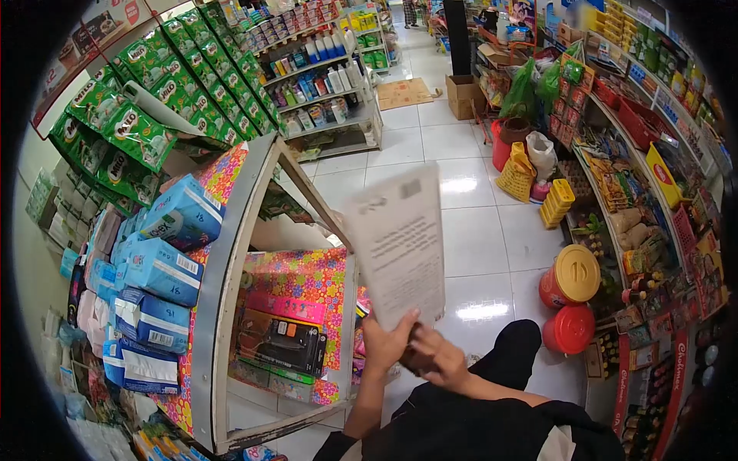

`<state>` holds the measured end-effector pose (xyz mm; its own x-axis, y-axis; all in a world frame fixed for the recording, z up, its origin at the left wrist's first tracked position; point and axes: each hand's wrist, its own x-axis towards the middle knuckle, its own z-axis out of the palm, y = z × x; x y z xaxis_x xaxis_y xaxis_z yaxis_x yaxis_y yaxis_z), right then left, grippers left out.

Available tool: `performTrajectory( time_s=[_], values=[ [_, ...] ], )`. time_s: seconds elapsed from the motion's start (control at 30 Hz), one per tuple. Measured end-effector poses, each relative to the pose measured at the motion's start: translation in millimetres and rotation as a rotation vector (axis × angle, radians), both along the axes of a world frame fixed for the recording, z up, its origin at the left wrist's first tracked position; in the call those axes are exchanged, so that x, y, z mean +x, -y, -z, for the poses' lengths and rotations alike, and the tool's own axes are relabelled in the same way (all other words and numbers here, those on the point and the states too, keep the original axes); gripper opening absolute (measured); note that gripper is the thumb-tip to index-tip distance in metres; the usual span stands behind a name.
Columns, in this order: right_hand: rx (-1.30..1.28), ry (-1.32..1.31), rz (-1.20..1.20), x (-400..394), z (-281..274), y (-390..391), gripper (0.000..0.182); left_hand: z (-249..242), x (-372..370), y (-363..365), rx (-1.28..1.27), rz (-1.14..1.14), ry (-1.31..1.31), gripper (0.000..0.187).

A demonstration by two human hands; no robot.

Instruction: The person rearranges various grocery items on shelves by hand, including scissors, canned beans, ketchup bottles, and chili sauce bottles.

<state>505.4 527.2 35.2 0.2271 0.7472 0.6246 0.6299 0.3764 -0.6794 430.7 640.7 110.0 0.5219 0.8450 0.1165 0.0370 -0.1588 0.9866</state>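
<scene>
A flat white package (400,246) with printed text and a small dark code stands upright before me, slightly blurred. My left hand (384,342) grips its lower edge, thumb across the front. Just right of it, my right hand (438,359) is closed around a small dark object (417,349) that is too blurred to name. Left of my hands, a metal-framed display case (219,307) with flowered lining holds a black packaged item (296,343) and a pink box (284,306).
Blue packs (165,269) lie on the case's left side, below hanging green packets (127,138). Red tubs (569,329), one with a yellow lid (576,274), stand on the tiled floor (469,238) at right beside stocked shelves. A cardboard box (463,97) and a distant person (410,11) are farther off.
</scene>
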Motion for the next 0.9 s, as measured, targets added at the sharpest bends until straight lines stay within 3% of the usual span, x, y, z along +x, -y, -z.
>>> performTrajectory(
  time_s=[0.07,0.17,0.27,0.33,0.4,0.47,0.5,0.53,0.6,0.67,0.77,0.83,0.87,0.9],
  values=[
    [-0.005,0.04,-0.094,-5.5,8.5,4.2,0.043,-7.6,5.4,0.0,-0.073,-0.064,0.109,0.02],
    [-0.291,-0.05,-0.232,2.5,27.2,15.4,0.033,-12.9,9.5,1.4,-0.118,-0.057,0.276,0.022],
    [-0.65,-0.594,-0.037,18.0,38.0,31.6,0.025,-12.9,3.2,-2.5,-0.232,0.075,0.357,0.029],
    [-0.525,-0.941,0.171,39.4,45.8,32.5,0.026,-8.8,-4.9,-0.7,-0.241,0.183,0.312,0.03],
    [-0.375,-1.197,0.24,65.6,31.4,29.6,0.04,9.5,-11.6,5.8,-0.327,0.356,0.214,0.034],
    [-0.149,-1.567,-0.041,81.5,4.0,28.8,0.058,23.4,-10.4,15.3,-0.403,0.537,0.109,0.037],
    [-0.147,-1.362,-0.294,87.5,-5.8,34.6,0.07,30.5,-7.7,19.6,-0.434,0.621,0.049,0.037],
    [-0.142,-1.449,-0.244,78.8,-15.9,38.3,0.064,38.0,-5.3,24.4,-0.467,0.703,-0.01,0.038],
    [-0.35,-1.086,-0.036,75.2,-47.0,32.5,0.058,52.3,-7.0,31.1,-0.486,0.773,-0.047,0.041],
    [-0.381,-1.087,0.029,78.9,-40.7,28.9,0.052,61.4,-7.5,31.3,-0.438,0.749,0.001,0.047],
    [-0.333,-1.12,0.278,79.2,-29.7,19.8,0.044,32.9,-10.1,39.7,-0.007,0.309,-0.479,0.061],
    [-0.203,-1.196,0.592,69.3,-36.2,11.6,0.032,36.8,-19.5,54.0,0.397,0.302,-0.538,0.074],
    [-0.089,-1.144,0.486,75.7,-20.3,9.3,0.031,36.8,-15.3,55.4,0.616,0.287,-0.551,0.08],
    [-0.068,-1.119,0.522,74.1,-14.9,5.4,0.03,26.3,-13.7,65.9,0.602,0.363,-0.586,0.084]
  ],
)
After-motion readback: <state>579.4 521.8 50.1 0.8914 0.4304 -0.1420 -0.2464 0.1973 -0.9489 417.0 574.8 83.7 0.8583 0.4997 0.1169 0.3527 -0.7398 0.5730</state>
